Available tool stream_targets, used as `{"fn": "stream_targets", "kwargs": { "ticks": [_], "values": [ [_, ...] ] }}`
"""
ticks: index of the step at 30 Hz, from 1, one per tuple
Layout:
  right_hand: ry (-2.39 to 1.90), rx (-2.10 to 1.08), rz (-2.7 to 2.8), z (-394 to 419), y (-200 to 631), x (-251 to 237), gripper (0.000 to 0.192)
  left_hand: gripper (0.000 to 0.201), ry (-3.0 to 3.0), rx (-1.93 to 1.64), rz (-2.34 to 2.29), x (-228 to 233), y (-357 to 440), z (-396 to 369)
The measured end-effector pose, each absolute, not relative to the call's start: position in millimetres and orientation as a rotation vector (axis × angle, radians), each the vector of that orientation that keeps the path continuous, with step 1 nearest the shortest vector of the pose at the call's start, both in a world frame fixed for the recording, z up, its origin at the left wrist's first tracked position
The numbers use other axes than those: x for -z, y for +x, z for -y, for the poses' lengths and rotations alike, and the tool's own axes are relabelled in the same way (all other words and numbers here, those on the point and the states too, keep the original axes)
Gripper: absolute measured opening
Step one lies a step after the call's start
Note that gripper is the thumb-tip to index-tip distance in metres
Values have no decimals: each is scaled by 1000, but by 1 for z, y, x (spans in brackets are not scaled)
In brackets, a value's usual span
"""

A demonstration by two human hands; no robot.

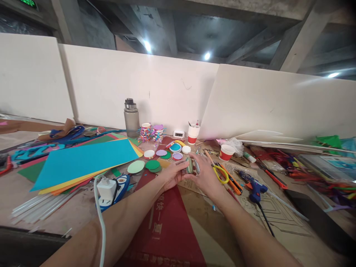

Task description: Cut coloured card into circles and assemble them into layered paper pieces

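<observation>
Holding a small greenish object with pale edges (190, 165), the left hand (172, 175) and the right hand (204, 170) have their fingers closed on it. It is above red and brown cardboard (169, 222), to the left of a yellow plastic loop handle (226, 175).

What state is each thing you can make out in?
Small greenish piece: held by left hand and right hand
Bottle: upright, lid on
Far cup: upright, holding slim items
Near cup: upright, contents unclear
Charger: cable attached
Glue gun: lying down
Coloured sheets: stacked, blue uppermost
</observation>
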State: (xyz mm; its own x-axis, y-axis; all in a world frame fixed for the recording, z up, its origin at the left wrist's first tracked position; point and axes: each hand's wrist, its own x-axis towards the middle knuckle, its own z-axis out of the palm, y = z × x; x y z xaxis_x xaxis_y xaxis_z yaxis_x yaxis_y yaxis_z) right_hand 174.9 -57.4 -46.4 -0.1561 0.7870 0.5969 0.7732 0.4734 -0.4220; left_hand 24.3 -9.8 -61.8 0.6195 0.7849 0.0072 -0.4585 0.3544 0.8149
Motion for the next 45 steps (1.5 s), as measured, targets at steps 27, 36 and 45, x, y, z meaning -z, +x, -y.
{"fn": "stream_targets", "kwargs": {
  "ticks": [27, 36, 45],
  "values": [
    [-1338, -16, 1930, 56, 177, 48, 47, 56, 969, -896, -445, 57, 23, 12],
    [-1273, -165, 1810, 57, 174, 44, 47, 57, 1168, -1093, -537, 54, 28, 16],
    [-1122, -884, 1244, 49, 178, 47, 42, 66, 1275, -1167, -580, 51, 25, 15]
  ]
}}
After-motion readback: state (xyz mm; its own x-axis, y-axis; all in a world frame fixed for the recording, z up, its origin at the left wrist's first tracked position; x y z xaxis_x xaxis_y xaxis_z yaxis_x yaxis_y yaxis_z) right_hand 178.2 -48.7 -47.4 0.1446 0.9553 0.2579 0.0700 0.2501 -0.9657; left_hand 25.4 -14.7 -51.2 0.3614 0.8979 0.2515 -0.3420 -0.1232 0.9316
